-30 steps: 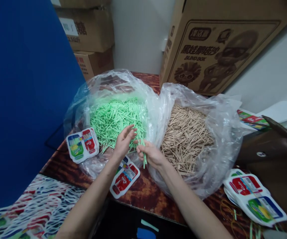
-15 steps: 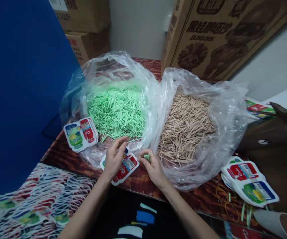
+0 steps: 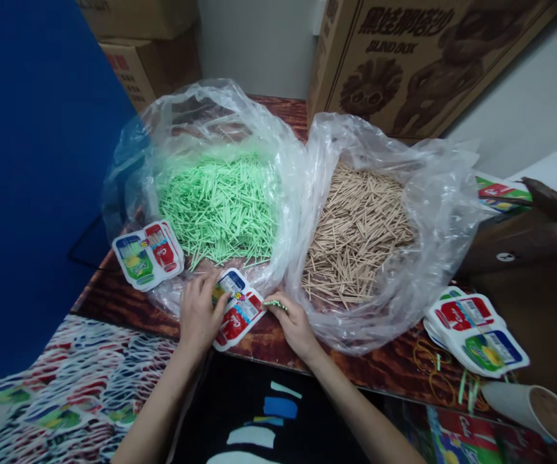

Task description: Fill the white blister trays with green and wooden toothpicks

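My left hand (image 3: 199, 314) lies on a printed blister pack (image 3: 237, 313) at the table's front edge, fingers curled over its left side. My right hand (image 3: 293, 324) is closed round a small bundle of green sticks (image 3: 275, 303), right beside the pack. Behind them, a clear plastic bag holds a heap of green sticks (image 3: 220, 205). A second clear bag to its right holds plain wooden sticks (image 3: 355, 233).
Another blister pack (image 3: 147, 252) rests against the green bag's left side, and a stack of them (image 3: 476, 331) lies at the right. A blue panel (image 3: 31, 161) stands at the left. Cardboard boxes (image 3: 418, 58) are behind; a paper cup (image 3: 534, 407) lies at the lower right.
Both hands have come down out of the green bag to the table's front edge. The right hand still grips green sticks; the left has settled on the blister pack.
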Available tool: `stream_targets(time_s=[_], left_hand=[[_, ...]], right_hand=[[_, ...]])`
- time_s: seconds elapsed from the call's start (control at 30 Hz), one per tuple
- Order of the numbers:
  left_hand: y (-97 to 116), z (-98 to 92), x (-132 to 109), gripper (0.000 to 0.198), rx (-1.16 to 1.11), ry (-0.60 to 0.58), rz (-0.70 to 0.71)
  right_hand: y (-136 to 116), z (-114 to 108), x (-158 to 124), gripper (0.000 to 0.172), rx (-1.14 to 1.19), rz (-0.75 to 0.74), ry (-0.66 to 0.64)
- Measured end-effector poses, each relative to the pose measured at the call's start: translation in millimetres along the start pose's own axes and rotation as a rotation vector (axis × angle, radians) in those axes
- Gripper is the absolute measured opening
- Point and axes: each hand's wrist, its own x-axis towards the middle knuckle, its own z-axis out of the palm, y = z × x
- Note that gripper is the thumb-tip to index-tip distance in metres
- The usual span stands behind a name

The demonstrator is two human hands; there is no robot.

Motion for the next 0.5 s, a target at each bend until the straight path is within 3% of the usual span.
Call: stream_targets(time_s=[0.1, 0.3, 0.5], left_hand=[[-5.6, 5.3, -0.5, 0.040, 0.030, -0.029, -0.025], [-12.4, 14.0, 2.1, 0.013, -0.103, 0.021, -0.044], [-12.6, 12.6, 3.3, 0.015, -0.207, -0.010, -0.018]], right_hand=[[0.2, 0.0, -0.1, 0.017, 0.036, 0.013, 0.016], [3.7, -1.1, -0.5, 0.017, 0.098, 0.013, 0.046], [6.0, -1.6, -0.2, 0.018, 0.098, 0.027, 0.064]])
